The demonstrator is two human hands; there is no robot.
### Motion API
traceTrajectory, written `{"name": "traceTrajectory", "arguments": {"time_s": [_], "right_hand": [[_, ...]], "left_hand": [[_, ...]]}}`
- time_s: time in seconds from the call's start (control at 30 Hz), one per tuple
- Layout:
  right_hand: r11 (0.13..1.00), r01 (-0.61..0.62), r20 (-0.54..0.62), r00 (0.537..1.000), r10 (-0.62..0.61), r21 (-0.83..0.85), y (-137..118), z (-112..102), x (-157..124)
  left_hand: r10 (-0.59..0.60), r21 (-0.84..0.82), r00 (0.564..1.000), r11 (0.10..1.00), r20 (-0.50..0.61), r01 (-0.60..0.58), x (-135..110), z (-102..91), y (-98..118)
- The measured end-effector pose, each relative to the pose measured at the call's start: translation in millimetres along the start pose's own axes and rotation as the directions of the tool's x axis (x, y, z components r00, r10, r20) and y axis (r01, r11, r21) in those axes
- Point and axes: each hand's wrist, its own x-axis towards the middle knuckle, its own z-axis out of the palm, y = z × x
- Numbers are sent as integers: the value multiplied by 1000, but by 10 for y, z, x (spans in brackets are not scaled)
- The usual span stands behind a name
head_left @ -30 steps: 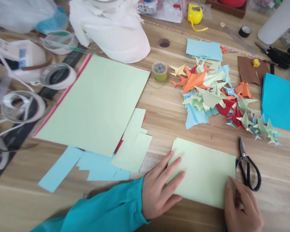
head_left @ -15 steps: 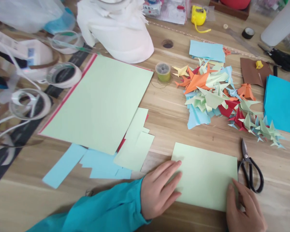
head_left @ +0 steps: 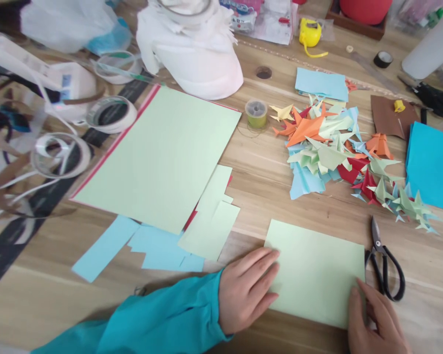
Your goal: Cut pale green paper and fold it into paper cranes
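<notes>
- Nearest, at the right: right hand (head_left: 376,322), partly cut off by the frame edge. Fingers a little apart and laid flat on the near right corner of the pale green sheet (head_left: 317,270), pinching nothing.
- Near centre: left hand (head_left: 245,290), palm down. Fingers straight and slightly spread, tips pressing on the sheet's left edge. Teal sleeve (head_left: 162,324) running off to the near left.
- Between the two hands: the pale green sheet itself, flat on the wooden table (head_left: 51,305), right of centre and slightly askew. Far edge and both far corners uncovered.
- Just beside the sheet's right edge: black scissors (head_left: 386,265), blades together and pointing far, loops near. Touching the paper or not, impossible to tell.
- Open room: a wide stretch of bare wood at the near left, and a narrower bare band beyond the sheet's far edge.
- Left of the left hand: light blue offcuts (head_left: 140,246), with pale green offcuts (head_left: 210,216) overlapping their right side.
- Middle left: large pale green sheet (head_left: 162,152), with a red sheet (head_left: 110,142) showing as a thin strip along its left edge.
- Middle right: pile of folded paper birds (head_left: 339,152) in green, blue, orange and red. At its left, a spool of thread (head_left: 256,113); at its right, a stack of bright blue paper (head_left: 431,164).
- Far left: tape rolls (head_left: 110,114) crowded among loose strips.
- Far: a white bulky object (head_left: 192,54), a light blue paper stack (head_left: 321,83), a brown sheet (head_left: 389,115) and a yellow tape measure (head_left: 310,33).
</notes>
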Motion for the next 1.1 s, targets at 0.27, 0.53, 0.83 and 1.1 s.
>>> {"name": "traceTrajectory", "arguments": {"time_s": [0.27, 0.53, 0.83, 1.1], "right_hand": [[1000, -2, -10, 1000, 2, 8, 22, 16, -5], [1000, -17, -7, 1000, 17, 3, -17, 12, -14], [1000, 7, -9, 1000, -7, 9, 21, 12, -18], [1000, 6, -2, 1000, -6, 17, 17, 13, -16]], "left_hand": [[-27, -14, 1000, 1000, 2, 27, -5, 2, -1], [-81, -33, 997, 996, 14, 81, -36, 29, -9], [-94, -25, 996, 995, 14, 94, -37, 46, 3], [-90, -9, 996, 996, 18, 90, -24, 29, 5]]}}
